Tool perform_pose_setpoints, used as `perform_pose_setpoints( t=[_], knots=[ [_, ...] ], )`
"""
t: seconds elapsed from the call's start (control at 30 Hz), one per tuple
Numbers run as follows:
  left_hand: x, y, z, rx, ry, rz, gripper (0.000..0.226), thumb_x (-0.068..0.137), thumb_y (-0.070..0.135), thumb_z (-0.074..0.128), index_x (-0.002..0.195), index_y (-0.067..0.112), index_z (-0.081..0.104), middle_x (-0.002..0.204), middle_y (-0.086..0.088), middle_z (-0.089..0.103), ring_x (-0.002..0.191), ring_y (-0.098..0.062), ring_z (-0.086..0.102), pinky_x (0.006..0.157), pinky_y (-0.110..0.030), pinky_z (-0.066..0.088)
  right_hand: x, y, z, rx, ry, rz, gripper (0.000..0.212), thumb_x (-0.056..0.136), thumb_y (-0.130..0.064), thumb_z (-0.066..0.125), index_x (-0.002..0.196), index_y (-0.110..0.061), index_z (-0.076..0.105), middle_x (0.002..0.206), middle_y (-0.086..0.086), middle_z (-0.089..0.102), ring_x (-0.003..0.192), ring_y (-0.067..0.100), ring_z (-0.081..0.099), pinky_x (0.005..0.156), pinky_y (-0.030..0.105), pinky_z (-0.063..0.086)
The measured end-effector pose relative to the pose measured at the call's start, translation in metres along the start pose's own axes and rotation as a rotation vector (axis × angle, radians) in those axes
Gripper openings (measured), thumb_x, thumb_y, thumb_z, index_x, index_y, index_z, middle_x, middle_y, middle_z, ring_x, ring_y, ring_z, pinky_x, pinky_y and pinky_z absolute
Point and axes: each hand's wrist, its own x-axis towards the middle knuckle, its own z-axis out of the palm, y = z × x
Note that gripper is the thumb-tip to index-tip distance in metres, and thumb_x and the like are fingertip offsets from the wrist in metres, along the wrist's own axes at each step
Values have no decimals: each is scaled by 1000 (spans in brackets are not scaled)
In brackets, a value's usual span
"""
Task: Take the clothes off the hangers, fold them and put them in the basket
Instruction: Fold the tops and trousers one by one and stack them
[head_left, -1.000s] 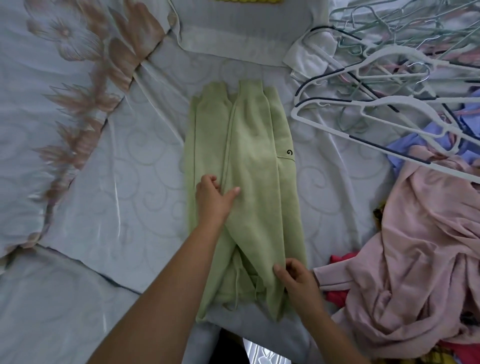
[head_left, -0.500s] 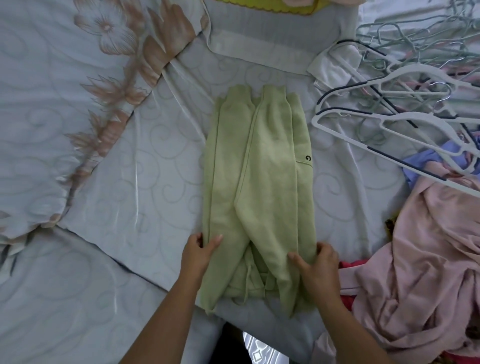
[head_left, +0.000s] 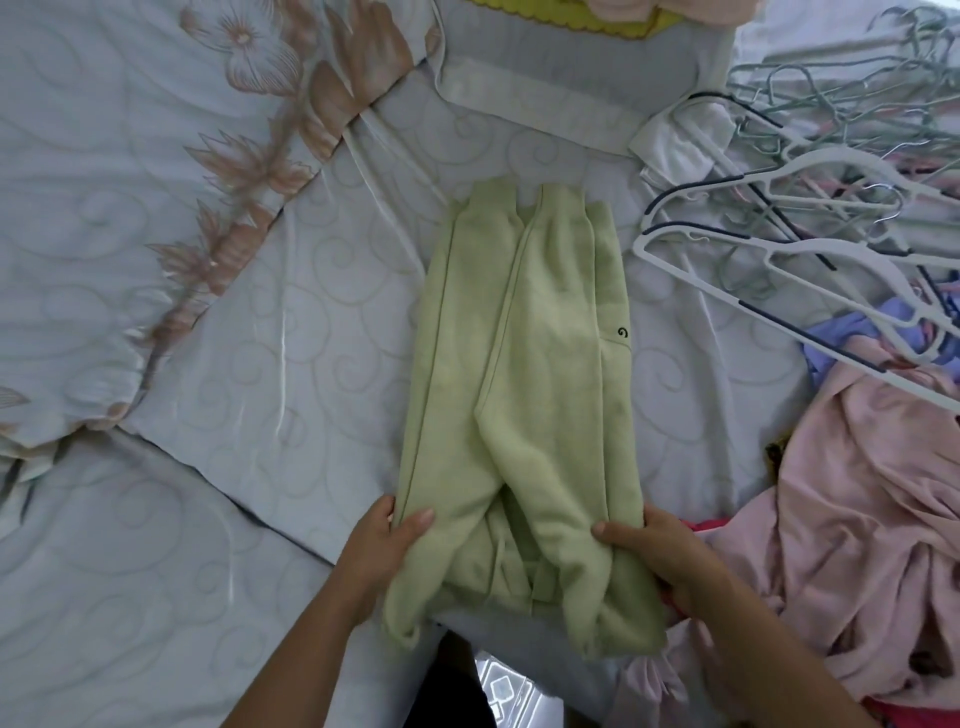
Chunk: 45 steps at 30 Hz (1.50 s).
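Note:
A light green garment, folded lengthwise into a long strip, lies on the bed in the middle of the view. My left hand grips its near left edge, thumb on top and fingers underneath. My right hand grips the near right edge the same way. The near end of the garment is bunched and hangs toward me. A basket with a grey-white fabric wall and a yellow rim stands at the far edge of the bed, partly cut off by the frame.
A heap of empty white and grey hangers lies at the right. A pile of clothes, mostly a pink garment with purple and red pieces, sits at the near right. The patterned bedspread stretches to the left.
My left hand slid from the garment's middle down to its near left edge. My right hand shifted to the near right edge. Both now grip the near end.

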Motion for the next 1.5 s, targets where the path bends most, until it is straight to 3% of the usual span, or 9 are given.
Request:
perform_pose_setpoints(
  t=[0.17, 0.3, 0.43, 0.53, 0.73, 0.87, 1.1, 1.33, 1.5],
  knots=[
    [-21, 40, -12, -81, -16, 20, 43, 89, 21, 61, 129, 14, 46, 107, 0, 61, 80, -6, 62, 50, -11, 47, -15, -25, -19, 71, -78, 16, 85, 55, -13, 87, 130, -9, 46, 104, 17, 67, 87, 33, 67, 57, 31, 57],
    [2, 118, -12, -201, -67, 141, 35, 95, 19, 50, 130, 20, 46, 106, 1, 57, 80, -5, 59, 50, -12, 49, -5, -95, -30, 62, -82, -113, 51, 77, -23, 72, 125, -25, 51, 114, 7, 63, 84, 16, 63, 57, 22, 52],
    [34, 199, -3, -478, -133, 173, 27, 98, 9, 38, 101, 0, 64, 80, -1, 69, 64, -13, 66, 52, -19, 54, 21, -169, -37, 384, -136, -190, 40, 44, -32, 93, 73, -15, 70, 82, 8, 73, 47, 7, 63, 45, 20, 50],
    [73, 229, -2, -727, -174, 226, 21, 98, 21, 44, 106, 7, 58, 91, -13, 68, 81, -22, 68, 71, -34, 59, 45, -201, -30, 529, -78, -269, 52, 88, -54, 51, 112, -8, 56, 88, 10, 71, 60, 11, 66, 48, 17, 50],
    [119, 175, 17, 109, 256, 260, 58, 86, 30, 65, 133, 7, 38, 129, -11, 49, 111, -22, 52, 90, -30, 45, 94, -165, -15, -110, 499, -392, 69, 67, -70, 60, 109, -14, 60, 109, 6, 60, 99, 22, 58, 86, 40, 49],
    [119, 149, 16, -53, 211, 198, 58, 84, 37, 66, 128, 4, 46, 123, -5, 55, 107, -19, 55, 88, -29, 44, 90, -145, 0, 69, 394, -485, 28, 87, -34, 63, 101, -10, 55, 89, -4, 58, 82, 9, 55, 67, 22, 45],
    [102, 158, 20, 201, 305, 396, 23, 90, 27, 58, 97, 8, 48, 93, -6, 55, 85, -23, 53, 76, -39, 46, 73, -142, -2, -43, 449, -497, 31, 88, -31, 62, 107, -13, 45, 102, 2, 54, 85, 14, 55, 70, 32, 48],
    [42, 57, 28, 112, 138, 101, 10, 91, 18, 59, 96, 14, 51, 104, -11, 61, 91, -25, 60, 76, -34, 49, 42, -23, -5, -203, 447, -146, 36, 85, -30, 66, 101, -6, 44, 101, 14, 58, 87, 25, 55, 72, 35, 46],
    [35, 52, 37, 15, 180, 41, 48, 80, 27, 73, 115, 5, 49, 116, -14, 60, 95, -25, 61, 76, -32, 50, 42, -8, -9, -272, 565, -219, 46, 76, -35, 75, 104, -6, 52, 101, 13, 59, 99, 32, 57, 86, 45, 48]
  ],
)
